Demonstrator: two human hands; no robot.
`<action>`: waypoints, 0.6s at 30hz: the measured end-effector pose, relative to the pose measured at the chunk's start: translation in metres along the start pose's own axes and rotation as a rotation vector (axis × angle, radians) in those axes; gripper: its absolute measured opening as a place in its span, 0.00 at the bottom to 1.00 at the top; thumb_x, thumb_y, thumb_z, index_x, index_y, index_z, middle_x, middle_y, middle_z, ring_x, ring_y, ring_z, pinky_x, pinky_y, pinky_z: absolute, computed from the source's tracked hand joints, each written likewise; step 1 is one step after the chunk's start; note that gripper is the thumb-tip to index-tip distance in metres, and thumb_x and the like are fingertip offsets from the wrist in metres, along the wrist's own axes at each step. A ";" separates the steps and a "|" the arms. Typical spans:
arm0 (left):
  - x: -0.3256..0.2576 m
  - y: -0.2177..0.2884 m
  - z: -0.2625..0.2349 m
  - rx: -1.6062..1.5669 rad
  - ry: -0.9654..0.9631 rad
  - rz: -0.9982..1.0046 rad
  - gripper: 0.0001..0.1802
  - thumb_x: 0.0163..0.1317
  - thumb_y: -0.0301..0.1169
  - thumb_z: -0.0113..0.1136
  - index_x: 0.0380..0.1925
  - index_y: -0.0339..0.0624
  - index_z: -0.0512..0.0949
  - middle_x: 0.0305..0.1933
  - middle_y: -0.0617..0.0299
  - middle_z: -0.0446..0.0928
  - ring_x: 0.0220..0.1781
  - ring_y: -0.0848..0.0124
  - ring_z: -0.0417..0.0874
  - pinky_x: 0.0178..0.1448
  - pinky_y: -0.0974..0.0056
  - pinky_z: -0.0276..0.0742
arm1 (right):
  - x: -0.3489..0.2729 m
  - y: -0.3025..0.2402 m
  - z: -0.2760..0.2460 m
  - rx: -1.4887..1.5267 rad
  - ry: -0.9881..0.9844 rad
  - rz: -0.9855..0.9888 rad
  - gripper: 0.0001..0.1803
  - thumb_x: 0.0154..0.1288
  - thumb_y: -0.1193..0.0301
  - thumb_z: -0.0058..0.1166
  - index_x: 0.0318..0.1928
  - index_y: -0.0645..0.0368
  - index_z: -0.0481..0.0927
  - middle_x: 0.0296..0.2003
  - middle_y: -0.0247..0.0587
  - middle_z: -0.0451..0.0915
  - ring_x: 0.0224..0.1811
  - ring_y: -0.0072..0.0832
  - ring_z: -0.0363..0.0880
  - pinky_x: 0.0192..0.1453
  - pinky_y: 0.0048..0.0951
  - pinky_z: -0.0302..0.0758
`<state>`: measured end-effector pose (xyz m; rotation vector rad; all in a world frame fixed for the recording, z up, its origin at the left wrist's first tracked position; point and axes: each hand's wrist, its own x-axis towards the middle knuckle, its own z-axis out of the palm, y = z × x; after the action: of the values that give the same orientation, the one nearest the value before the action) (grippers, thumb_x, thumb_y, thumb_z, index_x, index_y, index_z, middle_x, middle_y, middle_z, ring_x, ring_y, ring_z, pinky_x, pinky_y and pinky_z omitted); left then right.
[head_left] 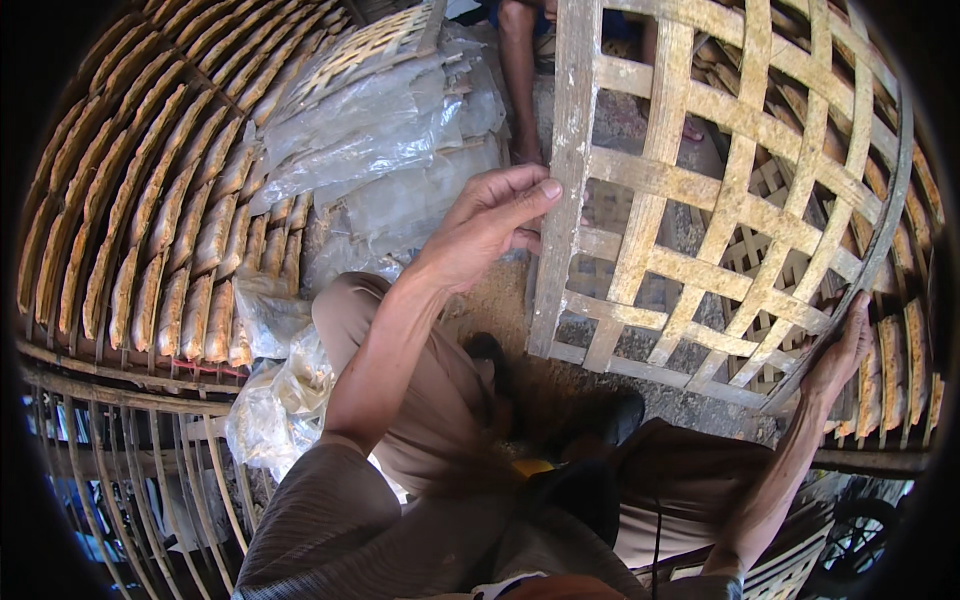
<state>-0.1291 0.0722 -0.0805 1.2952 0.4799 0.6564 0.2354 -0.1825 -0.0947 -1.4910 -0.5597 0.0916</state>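
Note:
A woven bamboo lattice rack [572,130] with a wooden frame stands tilted up in front of me, on the right. My left hand [492,215] grips its left frame bar, the thumb lying along the bar and the fingers curled behind. Down at the rack's lower right corner, my right hand [842,348] holds the right frame edge, its fingers partly hidden by the rack. Through the open weave, slatted lattice pieces and the floor show behind.
Left of me, a slatted rack carries rows of brown-edged pale slabs [150,220]. Beside it lies a pile of clear plastic-wrapped flat packets [390,130], with another lattice piece on top. Crumpled plastic [280,410] sits by my left knee. Another person's limb [518,80] shows ahead.

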 end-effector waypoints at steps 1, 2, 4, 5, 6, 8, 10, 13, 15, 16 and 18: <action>0.000 -0.001 -0.002 0.044 0.011 -0.035 0.20 0.78 0.36 0.58 0.62 0.36 0.79 0.54 0.52 0.85 0.52 0.67 0.89 0.52 0.59 0.91 | 0.000 0.000 0.003 -0.012 0.013 -0.018 0.23 0.84 0.52 0.47 0.43 0.60 0.82 0.34 0.28 0.75 0.37 0.17 0.68 0.44 0.22 0.63; -0.002 -0.002 -0.003 0.045 0.012 -0.057 0.19 0.77 0.35 0.58 0.62 0.35 0.79 0.55 0.52 0.85 0.51 0.66 0.90 0.52 0.59 0.91 | 0.000 0.000 0.004 -0.002 0.013 -0.017 0.23 0.84 0.52 0.46 0.43 0.60 0.82 0.34 0.29 0.75 0.37 0.18 0.68 0.44 0.22 0.63; -0.003 -0.001 -0.004 0.047 0.011 -0.087 0.19 0.77 0.34 0.59 0.61 0.35 0.80 0.55 0.53 0.85 0.49 0.65 0.90 0.50 0.58 0.91 | 0.002 0.000 0.007 0.024 0.016 -0.025 0.23 0.85 0.53 0.46 0.43 0.60 0.82 0.34 0.29 0.74 0.36 0.18 0.68 0.43 0.23 0.63; -0.004 0.000 -0.002 0.081 -0.004 -0.063 0.19 0.76 0.33 0.60 0.61 0.35 0.80 0.55 0.53 0.85 0.49 0.65 0.90 0.50 0.58 0.91 | 0.000 -0.002 0.008 0.031 0.029 0.014 0.23 0.85 0.53 0.46 0.43 0.60 0.82 0.34 0.30 0.74 0.36 0.18 0.68 0.44 0.23 0.63; -0.004 0.003 0.001 0.112 -0.019 -0.033 0.19 0.75 0.32 0.61 0.61 0.34 0.80 0.56 0.52 0.85 0.48 0.65 0.90 0.50 0.57 0.91 | 0.003 -0.002 0.010 0.038 0.038 -0.008 0.23 0.84 0.52 0.47 0.43 0.60 0.82 0.33 0.29 0.75 0.34 0.17 0.68 0.40 0.22 0.63; -0.005 0.002 0.005 0.115 -0.045 0.047 0.18 0.74 0.29 0.63 0.60 0.34 0.79 0.54 0.54 0.85 0.47 0.67 0.90 0.48 0.60 0.90 | 0.002 -0.005 0.010 0.038 0.044 -0.008 0.23 0.83 0.51 0.48 0.43 0.59 0.83 0.31 0.29 0.75 0.29 0.16 0.67 0.34 0.21 0.62; -0.006 0.001 0.010 0.064 -0.059 0.152 0.16 0.73 0.27 0.65 0.57 0.33 0.79 0.51 0.58 0.84 0.47 0.72 0.88 0.45 0.66 0.88 | -0.002 -0.016 0.017 0.037 0.030 0.026 0.23 0.82 0.51 0.50 0.43 0.58 0.83 0.30 0.28 0.75 0.25 0.15 0.66 0.28 0.20 0.60; -0.009 0.004 0.014 0.067 -0.021 0.156 0.19 0.72 0.23 0.65 0.60 0.32 0.76 0.54 0.56 0.83 0.47 0.71 0.88 0.47 0.66 0.89 | -0.004 -0.016 0.025 0.005 0.071 -0.052 0.23 0.82 0.50 0.51 0.43 0.58 0.84 0.29 0.27 0.75 0.21 0.14 0.64 0.22 0.20 0.58; -0.009 0.004 0.013 0.079 0.015 0.119 0.23 0.70 0.22 0.65 0.64 0.33 0.74 0.61 0.53 0.80 0.45 0.68 0.89 0.46 0.62 0.89 | -0.004 -0.017 0.026 0.041 0.060 -0.032 0.23 0.82 0.51 0.50 0.43 0.57 0.84 0.28 0.27 0.75 0.22 0.14 0.65 0.22 0.21 0.59; -0.009 0.003 0.012 0.084 0.034 0.099 0.25 0.70 0.22 0.65 0.66 0.34 0.73 0.65 0.51 0.78 0.44 0.66 0.89 0.45 0.60 0.89 | -0.003 -0.016 0.026 0.059 0.052 -0.021 0.22 0.82 0.51 0.50 0.43 0.57 0.84 0.28 0.27 0.74 0.22 0.14 0.65 0.22 0.21 0.60; -0.009 0.000 0.008 0.093 0.016 0.104 0.25 0.70 0.23 0.65 0.65 0.34 0.74 0.63 0.53 0.79 0.43 0.67 0.89 0.45 0.60 0.89 | -0.001 -0.013 0.025 0.033 0.062 -0.095 0.23 0.82 0.50 0.50 0.43 0.57 0.84 0.28 0.27 0.75 0.22 0.14 0.65 0.22 0.21 0.60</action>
<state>-0.1302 0.0601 -0.0787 1.4104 0.4629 0.7385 0.2210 -0.1612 -0.0835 -1.4282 -0.5753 -0.0194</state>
